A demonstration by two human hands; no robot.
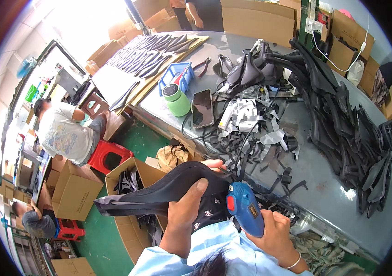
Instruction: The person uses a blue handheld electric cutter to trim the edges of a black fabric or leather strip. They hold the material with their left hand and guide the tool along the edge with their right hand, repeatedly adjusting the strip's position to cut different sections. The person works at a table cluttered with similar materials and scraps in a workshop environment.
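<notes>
My left hand (187, 204) is wrapped round a long, curved black padded piece (143, 195), held tilted in front of my body with its narrow end to the left. In my right hand (274, 234) is a blue cordless power tool (250, 212) with a red button. Its front end meets the right end of the padded piece, and I cannot make out its tip. Just beyond them, dark offcuts and white scraps (246, 115) lie heaped on the grey table (315, 202).
Black padded pieces (329, 110) pile along the table's right side; more lie in rows on a board (150, 53). A phone (202, 108), green canister (176, 100) and blue basket (177, 76) stand mid-table. An open carton (129, 234) is at my left. Two people sit on red stools (108, 154).
</notes>
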